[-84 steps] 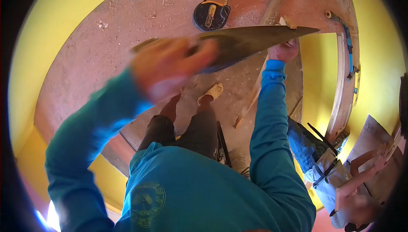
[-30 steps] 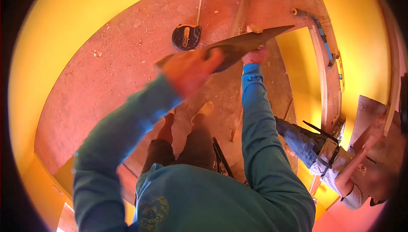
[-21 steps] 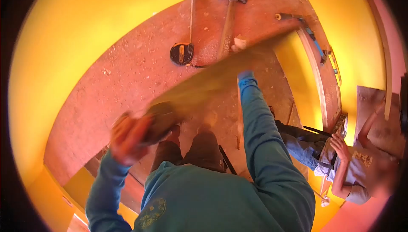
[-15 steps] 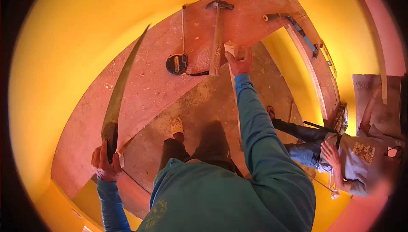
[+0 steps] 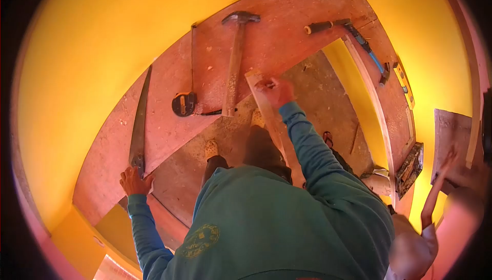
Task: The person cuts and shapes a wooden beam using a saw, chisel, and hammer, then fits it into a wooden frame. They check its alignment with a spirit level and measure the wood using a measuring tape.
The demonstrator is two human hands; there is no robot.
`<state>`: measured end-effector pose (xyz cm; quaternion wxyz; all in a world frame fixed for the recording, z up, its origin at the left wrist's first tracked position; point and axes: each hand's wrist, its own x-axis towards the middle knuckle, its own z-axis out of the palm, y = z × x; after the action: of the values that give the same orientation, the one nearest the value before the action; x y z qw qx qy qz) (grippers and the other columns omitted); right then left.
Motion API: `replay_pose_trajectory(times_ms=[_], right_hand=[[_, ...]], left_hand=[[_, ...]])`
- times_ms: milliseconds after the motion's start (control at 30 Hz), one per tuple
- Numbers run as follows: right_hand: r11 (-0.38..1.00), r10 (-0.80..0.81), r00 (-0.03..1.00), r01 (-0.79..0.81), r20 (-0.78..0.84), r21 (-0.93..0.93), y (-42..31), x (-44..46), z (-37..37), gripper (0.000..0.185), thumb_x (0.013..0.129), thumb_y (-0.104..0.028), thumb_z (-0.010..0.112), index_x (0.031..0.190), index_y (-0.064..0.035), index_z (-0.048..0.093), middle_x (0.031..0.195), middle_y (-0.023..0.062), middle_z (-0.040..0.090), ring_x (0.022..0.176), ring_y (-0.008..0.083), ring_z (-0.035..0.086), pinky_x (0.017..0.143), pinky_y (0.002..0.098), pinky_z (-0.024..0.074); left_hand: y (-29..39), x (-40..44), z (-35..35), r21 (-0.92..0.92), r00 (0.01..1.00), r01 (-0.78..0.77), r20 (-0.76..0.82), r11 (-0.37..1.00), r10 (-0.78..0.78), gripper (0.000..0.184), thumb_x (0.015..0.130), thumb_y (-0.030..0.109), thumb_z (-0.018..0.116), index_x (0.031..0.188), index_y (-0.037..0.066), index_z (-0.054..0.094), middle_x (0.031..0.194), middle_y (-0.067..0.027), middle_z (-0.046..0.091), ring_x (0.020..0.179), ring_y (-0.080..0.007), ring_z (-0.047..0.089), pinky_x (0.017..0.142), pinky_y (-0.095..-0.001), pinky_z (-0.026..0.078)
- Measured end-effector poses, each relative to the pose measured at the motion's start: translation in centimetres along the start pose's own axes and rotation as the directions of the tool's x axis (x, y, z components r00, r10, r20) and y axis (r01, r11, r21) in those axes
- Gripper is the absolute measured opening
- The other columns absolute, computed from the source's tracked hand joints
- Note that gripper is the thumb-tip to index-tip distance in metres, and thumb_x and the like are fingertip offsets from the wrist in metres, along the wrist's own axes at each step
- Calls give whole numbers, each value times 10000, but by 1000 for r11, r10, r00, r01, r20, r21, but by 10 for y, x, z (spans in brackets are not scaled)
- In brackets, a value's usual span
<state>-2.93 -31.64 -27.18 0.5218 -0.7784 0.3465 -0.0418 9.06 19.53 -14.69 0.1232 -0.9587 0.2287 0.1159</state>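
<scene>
A handsaw (image 5: 138, 134) lies on the reddish surface at the left, blade pointing away. My left hand (image 5: 135, 181) is at its handle end, fingers spread, touching or just beside the handle. Toward the middle, my right hand (image 5: 278, 92), slightly blurred, has its fingers closed over the upper part of a pale wooden strip (image 5: 267, 113). The strip's far end is by the surface's edge, and its lower part runs down beside my leg. Between my hands are a wooden-handled hammer (image 5: 234, 62) and a black and orange tape measure (image 5: 183, 104) with its tape drawn out.
Another hammer, with a blue shaft (image 5: 373, 58), and a yellow level (image 5: 403, 84) lie on the right part of the surface (image 5: 307, 3). A co-worker (image 5: 417, 239) is at the lower right, one arm raised beside a dark board (image 5: 451, 126). Yellow walls surround the surface.
The saw, earlier across the strip and then raised in my left hand, now lies on the surface. My left hand's fingers have spread. The strip has tilted, and the co-worker has shifted.
</scene>
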Motion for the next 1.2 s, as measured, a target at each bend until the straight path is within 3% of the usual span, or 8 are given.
replay_pose_trajectory(times_ms=[100,267,367,467,633,800,967,1200], right_hand=[[909,-353,935,330,-46,-253,4,6,-34,355,709,-275,770,958,-55,645,877,121,659,714,241,636,628,343,521],[805,-513,741,241,-433,-542,71,119,-157,447,669,-317,786,1025,-90,640,1015,146,627,960,311,593,826,448,486],[450,-585,792,135,-177,-883,36,156,-215,433,732,-248,658,1158,-194,598,1178,120,561,1147,311,486,965,511,366],[222,-309,944,190,115,-957,36,193,-221,384,866,-193,449,1221,-269,572,1239,58,526,1179,303,467,1011,537,279],[168,-526,808,404,264,-899,-7,197,-236,359,842,-158,531,1195,-210,574,1178,86,566,1160,292,487,984,497,327],[731,-681,730,669,-68,-133,-126,140,-233,299,842,-130,531,1138,-94,522,965,108,594,898,252,589,764,374,476],[440,-582,795,133,170,888,-146,130,-165,253,856,-201,508,1085,-95,488,854,58,542,727,193,558,566,348,456],[706,-336,939,204,68,678,-162,142,-68,216,916,-273,464,991,-71,449,635,33,495,485,118,472,418,273,397]], left_hand=[[67,41,-37,-226,993,-21,-117,974,-6,454,716,216,737,1106,32,598,1058,-166,600,974,-362,551,854,-452,439],[229,142,-73,-607,937,-337,-295,720,189,377,792,245,687,1076,6,617,1060,-214,621,982,-375,591,848,-431,476],[298,229,-11,-581,947,-320,-179,748,266,572,835,392,629,1215,-24,528,1253,-250,527,1172,-386,494,991,-438,388],[348,254,-29,-564,974,-192,-10,803,225,662,800,408,653,1249,-47,482,1266,-303,487,1202,-409,466,1008,-446,381],[355,272,-48,-588,976,-37,151,808,155,571,724,315,682,1119,-67,527,1119,-315,561,1028,-436,568,856,-450,477],[325,264,-93,-712,993,-8,76,702,89,451,688,269,689,997,-41,578,898,-279,627,855,-425,618,717,-455,490],[249,221,-127,-874,976,-119,-16,471,216,302,707,243,698,830,0,567,645,-107,527,624,-158,520,565,-351,432],[229,209,-151,-837,981,-193,-148,512,127,234,714,193,673,796,20,538,614,-89,463,564,-155,419,524,-352,384]])
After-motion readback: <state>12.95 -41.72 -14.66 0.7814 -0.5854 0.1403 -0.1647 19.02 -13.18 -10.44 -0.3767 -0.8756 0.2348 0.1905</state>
